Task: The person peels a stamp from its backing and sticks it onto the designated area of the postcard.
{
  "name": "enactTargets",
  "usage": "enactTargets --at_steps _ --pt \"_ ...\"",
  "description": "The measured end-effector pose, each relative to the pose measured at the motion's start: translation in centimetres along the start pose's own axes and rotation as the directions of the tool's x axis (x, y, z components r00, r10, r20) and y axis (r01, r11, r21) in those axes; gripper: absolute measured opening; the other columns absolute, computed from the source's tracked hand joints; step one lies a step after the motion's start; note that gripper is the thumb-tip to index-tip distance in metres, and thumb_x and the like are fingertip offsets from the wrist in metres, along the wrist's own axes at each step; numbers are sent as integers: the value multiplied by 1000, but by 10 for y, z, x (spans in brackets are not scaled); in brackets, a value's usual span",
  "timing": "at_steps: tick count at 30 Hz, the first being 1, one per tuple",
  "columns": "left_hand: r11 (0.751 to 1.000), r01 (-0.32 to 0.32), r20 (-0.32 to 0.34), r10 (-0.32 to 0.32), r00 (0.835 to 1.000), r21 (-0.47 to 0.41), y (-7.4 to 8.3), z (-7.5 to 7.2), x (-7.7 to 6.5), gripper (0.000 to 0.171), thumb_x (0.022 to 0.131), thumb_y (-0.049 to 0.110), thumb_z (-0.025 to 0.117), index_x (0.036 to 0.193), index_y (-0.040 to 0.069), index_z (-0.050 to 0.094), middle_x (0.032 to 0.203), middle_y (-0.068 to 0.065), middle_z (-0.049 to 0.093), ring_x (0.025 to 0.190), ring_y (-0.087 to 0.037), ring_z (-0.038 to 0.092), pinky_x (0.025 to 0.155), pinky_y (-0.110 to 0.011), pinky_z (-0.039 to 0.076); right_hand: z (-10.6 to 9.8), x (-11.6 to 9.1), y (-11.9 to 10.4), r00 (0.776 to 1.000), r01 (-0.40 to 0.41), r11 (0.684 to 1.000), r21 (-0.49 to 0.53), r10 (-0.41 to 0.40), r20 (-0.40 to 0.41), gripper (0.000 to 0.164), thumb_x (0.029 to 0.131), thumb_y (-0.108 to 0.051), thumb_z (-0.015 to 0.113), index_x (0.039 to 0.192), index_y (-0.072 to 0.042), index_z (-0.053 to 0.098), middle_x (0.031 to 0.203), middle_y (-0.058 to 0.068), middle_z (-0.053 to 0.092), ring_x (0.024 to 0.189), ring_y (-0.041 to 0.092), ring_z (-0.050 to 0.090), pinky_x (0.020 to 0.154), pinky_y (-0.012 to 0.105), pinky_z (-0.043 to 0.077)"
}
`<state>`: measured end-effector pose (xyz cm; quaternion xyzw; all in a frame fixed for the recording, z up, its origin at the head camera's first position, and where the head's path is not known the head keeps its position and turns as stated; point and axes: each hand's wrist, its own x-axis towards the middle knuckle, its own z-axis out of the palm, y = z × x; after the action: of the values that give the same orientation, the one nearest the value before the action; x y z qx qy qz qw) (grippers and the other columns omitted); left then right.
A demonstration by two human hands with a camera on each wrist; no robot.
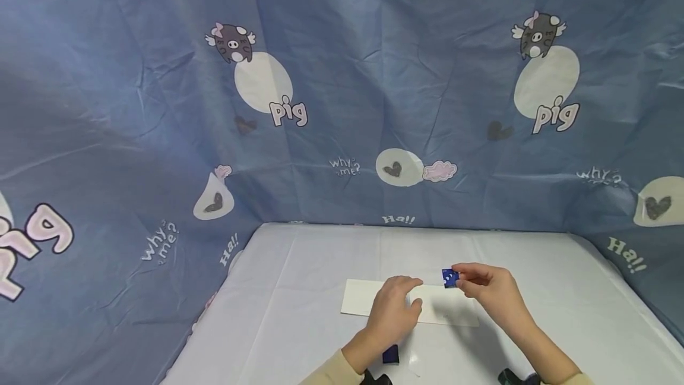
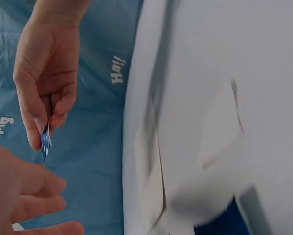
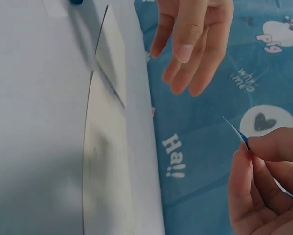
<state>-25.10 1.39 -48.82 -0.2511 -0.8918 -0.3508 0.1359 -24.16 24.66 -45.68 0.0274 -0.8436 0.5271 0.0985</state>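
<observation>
A small dark-blue square piece with white marks (image 1: pixel 450 278) is pinched between the thumb and fingers of my right hand (image 1: pixel 494 293), raised above the table. Edge-on in the right wrist view, the blue piece (image 3: pixel 241 136) looks thin and flat, like card or a sticker. My left hand (image 1: pixel 392 308) hovers to its left, thumb and fingers apart, with nothing visible between them. In the left wrist view its fingers (image 2: pixel 38 210) come near the blue piece (image 2: pixel 46 142) without plainly touching it. Below the hands lie two off-white flat strips (image 1: pixel 358 297) (image 1: pixel 446 308), partly hidden by the left hand.
Another dark-blue piece (image 1: pixel 390 354) lies near the left wrist, partly covered by it. Beside it is a pale, thin sheet (image 1: pixel 414 366). A white cloth covers the table (image 1: pixel 299 290). Behind and at the sides hangs a blue printed curtain (image 1: pixel 331 76).
</observation>
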Motion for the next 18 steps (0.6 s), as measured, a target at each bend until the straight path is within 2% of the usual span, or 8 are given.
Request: enactTargets --at_steps 5,8,12,18 --pt "984 -77 31 73 997 158 -11 4 4 37 91 19 72 127 14 70 128 -9 66 123 -28 57 98 -47 49 -5 6 10 1000 -15 1000 -8 15 9 29 88 -9 77 117 -6 74 95 9 73 86 26 72 67 30 59" --pt "971 -92 71 78 994 222 -17 6 5 42 91 23 72 132 16 67 135 -12 62 129 -40 52 100 -54 47 -7 9 18 999 -36 999 -10 36 18 29 88 -9 77 117 -6 74 96 9 73 88 29 71 67 30 59" --pt "959 -100 138 65 988 265 -21 8 6 46 91 27 71 135 19 65 140 -11 59 134 -46 46 103 -58 43 -9 12 27 997 -65 998 -21 65 28 29 89 -9 76 118 -5 74 97 8 73 88 29 70 67 29 59" --pt "952 -98 219 33 975 291 -24 11 7 46 93 30 69 138 22 63 143 -8 57 138 -44 41 108 -57 40 -10 13 38 996 -88 992 -93 90 26 27 89 -7 76 115 -6 75 93 5 72 83 26 69 63 29 57"
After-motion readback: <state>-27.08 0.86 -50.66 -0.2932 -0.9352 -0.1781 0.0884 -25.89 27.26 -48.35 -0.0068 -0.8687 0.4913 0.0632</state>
